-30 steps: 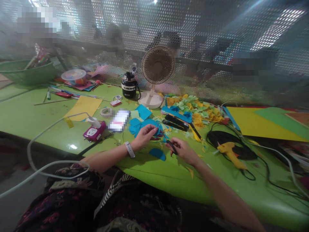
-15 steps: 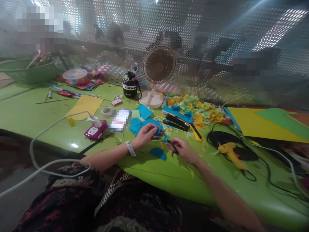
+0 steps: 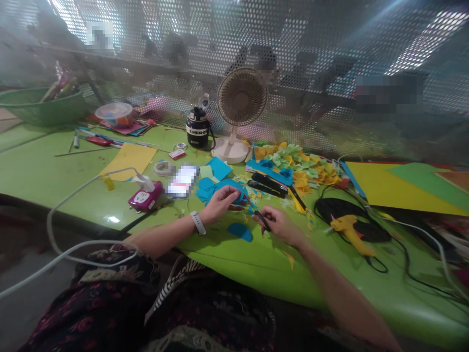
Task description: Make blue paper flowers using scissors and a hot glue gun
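Observation:
My left hand (image 3: 221,203) is closed in a pinch on a small piece of blue paper, which blends with the blue paper pieces (image 3: 210,188) lying behind it. Just to the right, my right hand (image 3: 278,226) is wrapped around the black handles of a pair of scissors (image 3: 261,220). The blades point up and left toward the left fingertips and are hard to make out. A blue half-round paper piece (image 3: 240,231) lies flat on the green table (image 3: 234,259) below both hands.
Beyond the hands lie a black stapler (image 3: 268,185), a yellow cutter (image 3: 297,200) and a heap of yellow and green paper pieces (image 3: 304,166). A yellow glue gun (image 3: 353,235) with its cable is at right. A phone (image 3: 182,181), magenta power socket (image 3: 145,196) and fan (image 3: 242,98) stand around.
Both hands stay almost in place. The scissors have shifted slightly in my right hand, and their blades show less clearly than before.

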A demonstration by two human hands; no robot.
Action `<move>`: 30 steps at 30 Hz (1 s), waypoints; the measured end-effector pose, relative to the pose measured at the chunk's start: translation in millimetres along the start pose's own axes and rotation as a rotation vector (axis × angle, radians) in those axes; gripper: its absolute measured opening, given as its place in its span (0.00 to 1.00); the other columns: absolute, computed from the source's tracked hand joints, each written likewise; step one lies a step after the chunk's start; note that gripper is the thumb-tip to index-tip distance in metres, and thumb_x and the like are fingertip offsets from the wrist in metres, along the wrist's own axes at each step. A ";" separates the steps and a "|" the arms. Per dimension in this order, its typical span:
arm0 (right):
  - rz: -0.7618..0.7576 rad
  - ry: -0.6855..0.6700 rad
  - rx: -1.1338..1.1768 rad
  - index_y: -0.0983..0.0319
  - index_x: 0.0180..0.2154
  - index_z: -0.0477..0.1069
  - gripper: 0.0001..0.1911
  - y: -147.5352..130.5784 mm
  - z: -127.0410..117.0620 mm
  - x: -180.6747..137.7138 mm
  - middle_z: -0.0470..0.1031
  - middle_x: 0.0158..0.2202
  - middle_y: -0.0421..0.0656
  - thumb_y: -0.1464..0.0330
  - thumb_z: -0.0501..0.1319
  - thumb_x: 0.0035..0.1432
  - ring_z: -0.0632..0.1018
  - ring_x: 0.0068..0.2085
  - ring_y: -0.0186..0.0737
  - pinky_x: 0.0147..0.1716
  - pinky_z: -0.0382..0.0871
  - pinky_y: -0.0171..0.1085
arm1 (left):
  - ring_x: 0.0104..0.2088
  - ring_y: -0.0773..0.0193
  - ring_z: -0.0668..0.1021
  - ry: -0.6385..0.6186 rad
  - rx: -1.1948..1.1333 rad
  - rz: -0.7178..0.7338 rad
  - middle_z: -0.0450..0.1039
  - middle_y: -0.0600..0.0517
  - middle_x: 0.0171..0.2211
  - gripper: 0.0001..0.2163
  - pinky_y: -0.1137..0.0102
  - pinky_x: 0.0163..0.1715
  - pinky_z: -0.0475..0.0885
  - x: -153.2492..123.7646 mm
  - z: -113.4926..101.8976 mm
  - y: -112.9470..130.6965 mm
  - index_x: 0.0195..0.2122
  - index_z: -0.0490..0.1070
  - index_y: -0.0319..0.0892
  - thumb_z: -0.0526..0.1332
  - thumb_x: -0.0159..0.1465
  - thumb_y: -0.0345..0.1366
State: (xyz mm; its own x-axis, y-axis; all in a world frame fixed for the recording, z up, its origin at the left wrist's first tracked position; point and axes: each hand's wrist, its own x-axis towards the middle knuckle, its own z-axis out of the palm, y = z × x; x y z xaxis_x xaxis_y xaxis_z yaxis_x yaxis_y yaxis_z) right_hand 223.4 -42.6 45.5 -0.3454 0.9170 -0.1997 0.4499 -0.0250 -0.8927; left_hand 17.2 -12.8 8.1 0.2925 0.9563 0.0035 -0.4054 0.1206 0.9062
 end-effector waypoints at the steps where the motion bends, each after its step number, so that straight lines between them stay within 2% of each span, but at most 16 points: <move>1: -0.001 0.001 -0.003 0.59 0.25 0.64 0.30 -0.3 -0.2 0.1 0.70 0.19 0.37 0.41 0.68 0.42 0.71 0.23 0.34 0.25 0.63 0.35 | 0.38 0.57 0.84 0.002 0.006 -0.004 0.79 0.47 0.37 0.21 0.63 0.38 0.80 0.0 0.1 0.5 0.36 0.66 0.39 0.71 0.57 0.51; 8: -0.034 0.034 -0.035 0.58 0.24 0.63 0.30 -0.3 -3.9 1.5 0.70 0.19 0.37 0.40 0.67 0.43 0.71 0.23 0.36 0.24 0.64 0.36 | 0.34 0.59 0.84 0.017 -0.007 -0.030 0.79 0.48 0.36 0.23 0.69 0.32 0.79 0.2 1.3 2.1 0.36 0.65 0.40 0.72 0.54 0.52; 12: -0.075 0.183 -0.125 0.58 0.26 0.67 0.29 10.3 -17.4 9.3 0.74 0.23 0.41 0.39 0.66 0.45 0.71 0.24 0.38 0.23 0.62 0.37 | 0.31 0.60 0.84 0.069 -0.034 -0.053 0.80 0.50 0.34 0.23 0.71 0.27 0.78 3.1 -1.3 4.1 0.37 0.67 0.41 0.73 0.53 0.51; 14: -0.104 0.283 -0.245 0.59 0.28 0.69 0.28 19.6 -27.6 15.9 0.75 0.26 0.43 0.40 0.65 0.46 0.71 0.25 0.39 0.24 0.62 0.37 | 0.32 0.60 0.84 0.108 -0.056 -0.075 0.80 0.50 0.34 0.21 0.71 0.28 0.77 6.0 -3.4 4.8 0.39 0.69 0.41 0.74 0.53 0.48; 17: -0.138 0.402 -0.553 0.59 0.25 0.72 0.24 33.9 -42.6 25.9 0.76 0.30 0.45 0.44 0.65 0.49 0.71 0.28 0.40 0.27 0.60 0.38 | 0.32 0.63 0.83 0.188 -0.080 -0.113 0.79 0.52 0.34 0.17 0.72 0.30 0.77 10.4 -6.3 4.3 0.39 0.74 0.40 0.74 0.53 0.43; 20: -0.060 0.388 -0.730 0.58 0.26 0.75 0.17 42.7 -51.1 32.5 0.76 0.30 0.45 0.51 0.65 0.52 0.72 0.29 0.42 0.27 0.57 0.37 | 0.30 0.66 0.82 0.199 -0.097 -0.126 0.79 0.53 0.32 0.16 0.73 0.31 0.77 12.2 -8.1 2.5 0.37 0.75 0.39 0.75 0.52 0.40; 24: 0.077 0.349 -0.757 0.58 0.26 0.75 0.13 45.9 -52.3 36.5 0.75 0.25 0.43 0.56 0.65 0.53 0.72 0.27 0.41 0.26 0.54 0.37 | 0.32 0.67 0.81 0.131 -0.121 -0.107 0.79 0.52 0.33 0.16 0.71 0.33 0.77 10.2 -9.1 0.6 0.35 0.75 0.38 0.77 0.49 0.37; 30: 0.037 0.351 -0.764 0.57 0.27 0.75 0.14 51.4 -55.3 38.8 0.77 0.26 0.44 0.54 0.67 0.53 0.72 0.27 0.42 0.25 0.53 0.38 | 0.33 0.69 0.79 0.098 -0.053 -0.068 0.80 0.52 0.34 0.15 0.72 0.35 0.74 8.7 -10.6 0.5 0.42 0.77 0.41 0.74 0.53 0.35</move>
State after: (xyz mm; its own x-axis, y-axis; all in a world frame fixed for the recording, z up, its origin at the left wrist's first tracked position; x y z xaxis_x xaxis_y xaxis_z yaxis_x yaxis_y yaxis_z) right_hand 278.6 13.8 14.3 -0.0998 0.9947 0.0264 0.9335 0.1028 -0.3435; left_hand 10.3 -1.6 4.1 0.2359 0.9665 -0.1007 -0.4330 0.1974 0.8795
